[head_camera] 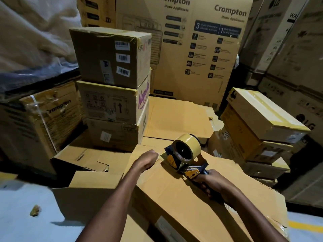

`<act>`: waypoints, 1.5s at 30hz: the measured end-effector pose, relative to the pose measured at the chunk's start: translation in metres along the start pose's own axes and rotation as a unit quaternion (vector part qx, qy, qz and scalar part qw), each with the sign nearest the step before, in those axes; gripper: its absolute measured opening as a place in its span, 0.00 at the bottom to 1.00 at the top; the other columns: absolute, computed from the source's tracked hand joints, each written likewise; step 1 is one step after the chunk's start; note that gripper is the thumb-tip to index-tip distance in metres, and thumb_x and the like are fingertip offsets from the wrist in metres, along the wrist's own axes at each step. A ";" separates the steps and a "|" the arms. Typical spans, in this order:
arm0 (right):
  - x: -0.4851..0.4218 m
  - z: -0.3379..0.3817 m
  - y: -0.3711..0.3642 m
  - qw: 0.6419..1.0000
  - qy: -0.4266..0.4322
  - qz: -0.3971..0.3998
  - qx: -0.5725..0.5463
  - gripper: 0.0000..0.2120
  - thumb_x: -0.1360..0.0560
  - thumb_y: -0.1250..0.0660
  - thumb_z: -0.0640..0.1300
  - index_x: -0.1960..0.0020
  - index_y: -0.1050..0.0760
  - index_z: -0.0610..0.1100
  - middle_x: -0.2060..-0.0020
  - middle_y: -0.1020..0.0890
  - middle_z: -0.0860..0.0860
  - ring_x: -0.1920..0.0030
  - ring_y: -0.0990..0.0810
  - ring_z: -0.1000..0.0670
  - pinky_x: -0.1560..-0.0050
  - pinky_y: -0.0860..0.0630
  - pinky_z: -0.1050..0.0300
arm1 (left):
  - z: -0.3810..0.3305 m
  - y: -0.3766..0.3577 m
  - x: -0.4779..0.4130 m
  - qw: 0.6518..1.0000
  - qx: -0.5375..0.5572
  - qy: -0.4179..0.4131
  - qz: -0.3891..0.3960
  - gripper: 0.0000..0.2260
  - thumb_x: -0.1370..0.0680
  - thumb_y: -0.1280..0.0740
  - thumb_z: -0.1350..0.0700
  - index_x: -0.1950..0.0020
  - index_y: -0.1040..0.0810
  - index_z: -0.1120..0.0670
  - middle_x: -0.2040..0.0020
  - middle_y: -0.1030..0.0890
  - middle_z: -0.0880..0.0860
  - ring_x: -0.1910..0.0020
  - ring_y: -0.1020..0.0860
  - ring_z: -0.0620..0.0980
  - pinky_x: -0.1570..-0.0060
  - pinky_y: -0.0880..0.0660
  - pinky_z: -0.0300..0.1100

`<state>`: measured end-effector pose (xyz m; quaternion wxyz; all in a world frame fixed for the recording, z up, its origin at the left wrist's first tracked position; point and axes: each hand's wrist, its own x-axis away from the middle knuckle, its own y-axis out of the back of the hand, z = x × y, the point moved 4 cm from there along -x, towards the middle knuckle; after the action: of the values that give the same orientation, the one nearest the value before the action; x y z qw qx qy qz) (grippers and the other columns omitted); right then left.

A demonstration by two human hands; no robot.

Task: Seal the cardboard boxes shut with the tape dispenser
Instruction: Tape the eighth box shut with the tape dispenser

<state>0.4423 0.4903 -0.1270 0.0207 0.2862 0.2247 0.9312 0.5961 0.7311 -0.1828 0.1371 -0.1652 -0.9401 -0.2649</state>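
A tape dispenser (185, 154) with a yellowish-brown tape roll and blue frame stands on the closed top of a large cardboard box (201, 203) in front of me. My right hand (208, 184) grips its dark handle at the near end. My left hand (148, 158) lies flat on the box top at its far edge, fingers straight, just left of the dispenser's front blade, pressing down by the tape end.
An open box (87, 180) with raised flaps sits to the left. Three stacked boxes (113, 88) stand behind it. Taped boxes (258, 130) pile up at right. Tall Crompton appliance cartons (192, 49) wall off the back. Flattened cardboard (178, 117) lies on the floor between.
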 end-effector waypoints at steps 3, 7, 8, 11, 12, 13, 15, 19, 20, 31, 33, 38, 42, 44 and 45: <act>0.001 0.000 -0.002 1.000 0.004 0.007 0.013 0.11 0.23 0.27 0.50 0.51 0.20 0.42 0.69 0.24 0.49 0.71 0.28 0.52 0.68 0.29 0.58 | 0.001 0.006 0.004 0.997 -0.042 -0.025 -0.053 0.08 0.20 0.40 0.52 0.49 0.23 0.53 0.50 0.19 0.55 0.52 0.22 0.52 0.54 0.27 0.47; 0.001 0.001 0.001 0.999 0.002 0.038 0.014 0.10 0.21 0.28 0.48 0.48 0.21 0.41 0.68 0.24 0.49 0.70 0.27 0.52 0.67 0.27 0.57 | -0.014 0.012 0.023 0.969 -0.093 -0.136 -0.186 0.05 0.21 0.33 0.52 0.54 0.17 0.48 0.57 0.17 0.47 0.57 0.20 0.47 0.58 0.21 0.45; 0.001 0.001 0.002 0.998 -0.002 0.055 0.011 0.10 0.21 0.29 0.47 0.46 0.21 0.41 0.67 0.24 0.49 0.69 0.26 0.52 0.67 0.26 0.56 | -0.019 0.007 0.026 0.968 -0.110 -0.141 -0.176 0.07 0.21 0.32 0.51 0.55 0.16 0.49 0.58 0.17 0.47 0.59 0.19 0.47 0.58 0.21 0.44; -0.002 0.004 0.005 0.995 -0.011 0.100 0.016 0.09 0.20 0.29 0.44 0.44 0.23 0.40 0.65 0.23 0.47 0.68 0.25 0.51 0.65 0.25 0.55 | -0.023 -0.003 0.031 0.969 -0.130 -0.096 -0.186 0.11 0.20 0.33 0.50 0.57 0.15 0.52 0.62 0.17 0.49 0.61 0.19 0.49 0.63 0.23 0.42; -0.002 0.005 0.006 0.994 -0.013 0.106 0.024 0.07 0.20 0.30 0.44 0.46 0.23 0.41 0.66 0.23 0.48 0.68 0.25 0.51 0.65 0.25 0.56 | -0.022 -0.004 0.033 0.968 -0.118 -0.086 -0.205 0.11 0.19 0.34 0.50 0.58 0.16 0.53 0.63 0.18 0.50 0.62 0.20 0.50 0.65 0.26 0.41; -0.002 0.006 0.006 0.994 -0.014 0.105 0.035 0.07 0.20 0.30 0.45 0.48 0.23 0.42 0.67 0.23 0.48 0.68 0.25 0.51 0.65 0.26 0.56 | -0.021 -0.005 0.034 0.968 -0.102 -0.080 -0.215 0.12 0.19 0.34 0.51 0.59 0.18 0.54 0.64 0.19 0.50 0.64 0.21 0.50 0.67 0.29 0.41; -0.005 0.005 0.004 0.994 -0.015 0.089 0.061 0.08 0.21 0.29 0.48 0.52 0.24 0.43 0.69 0.25 0.50 0.70 0.27 0.52 0.66 0.28 0.57 | -0.017 -0.005 0.035 0.971 -0.072 -0.070 -0.218 0.14 0.19 0.34 0.51 0.64 0.22 0.53 0.66 0.21 0.50 0.67 0.24 0.49 0.70 0.35 0.40; -0.009 0.001 0.002 0.996 -0.011 0.049 0.079 0.17 0.30 0.27 0.57 0.56 0.22 0.44 0.70 0.25 0.49 0.71 0.28 0.51 0.67 0.29 0.57 | -0.016 0.000 0.035 0.976 -0.060 -0.053 -0.204 0.20 0.20 0.33 0.50 0.69 0.30 0.54 0.70 0.27 0.51 0.71 0.31 0.49 0.71 0.42 0.42; -0.009 0.002 0.002 0.996 -0.007 0.042 0.082 0.19 0.32 0.27 0.59 0.55 0.21 0.44 0.69 0.24 0.49 0.70 0.28 0.51 0.67 0.29 0.57 | -0.017 0.000 0.034 0.976 -0.058 -0.053 -0.203 0.20 0.20 0.33 0.49 0.70 0.31 0.54 0.70 0.27 0.51 0.70 0.31 0.50 0.71 0.42 0.42; 0.020 -0.020 0.031 0.996 0.009 0.052 0.075 0.15 0.26 0.26 0.55 0.57 0.22 0.43 0.70 0.26 0.50 0.72 0.30 0.51 0.70 0.31 0.58 | -0.019 -0.006 0.037 0.971 -0.081 -0.026 -0.225 0.18 0.19 0.33 0.46 0.66 0.24 0.53 0.61 0.17 0.55 0.63 0.20 0.54 0.65 0.29 0.43; 0.025 -0.038 0.046 0.995 0.010 0.048 0.087 0.18 0.26 0.26 0.57 0.54 0.21 0.41 0.68 0.24 0.48 0.69 0.27 0.51 0.69 0.30 0.58 | -0.018 -0.008 0.036 0.967 -0.092 -0.031 -0.234 0.17 0.19 0.33 0.46 0.64 0.21 0.54 0.61 0.16 0.54 0.61 0.18 0.56 0.63 0.24 0.45; 0.033 -0.059 0.057 0.994 0.040 0.020 0.098 0.21 0.26 0.27 0.60 0.47 0.18 0.42 0.61 0.19 0.47 0.61 0.22 0.49 0.62 0.26 0.57 | -0.029 -0.018 0.044 0.922 -0.262 -0.108 -0.263 0.12 0.16 0.38 0.49 0.49 0.16 0.51 0.50 0.16 0.52 0.51 0.19 0.52 0.46 0.21 0.50; 0.037 -0.060 0.050 0.993 0.067 0.033 0.090 0.26 0.34 0.27 0.67 0.48 0.16 0.46 0.54 0.14 0.44 0.56 0.20 0.49 0.55 0.24 0.55 | -0.035 -0.047 0.050 0.886 -0.374 -0.215 -0.171 0.20 0.14 0.43 0.52 0.21 0.32 0.49 0.19 0.36 0.48 0.18 0.44 0.50 0.21 0.48 0.53; 0.037 -0.063 0.050 0.994 0.069 0.036 0.080 0.28 0.35 0.27 0.67 0.46 0.15 0.47 0.49 0.13 0.44 0.54 0.18 0.49 0.53 0.23 0.54 | -0.035 -0.067 0.061 0.891 -0.375 -0.233 -0.105 0.22 0.13 0.46 0.51 0.18 0.39 0.51 0.16 0.46 0.48 0.17 0.55 0.47 0.19 0.61 0.51; 0.036 -0.064 0.050 0.994 0.068 0.038 0.076 0.27 0.34 0.27 0.66 0.46 0.15 0.47 0.50 0.13 0.44 0.53 0.18 0.49 0.52 0.23 0.54 | -0.033 -0.076 0.067 0.890 -0.383 -0.229 -0.092 0.23 0.13 0.47 0.51 0.17 0.42 0.52 0.16 0.49 0.49 0.17 0.56 0.46 0.19 0.62 0.50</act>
<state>0.3819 0.4252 -0.1340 -0.0514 0.2315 0.2851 0.9287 0.5116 0.6680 -0.1663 -0.1810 -0.1742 -0.7819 -0.5705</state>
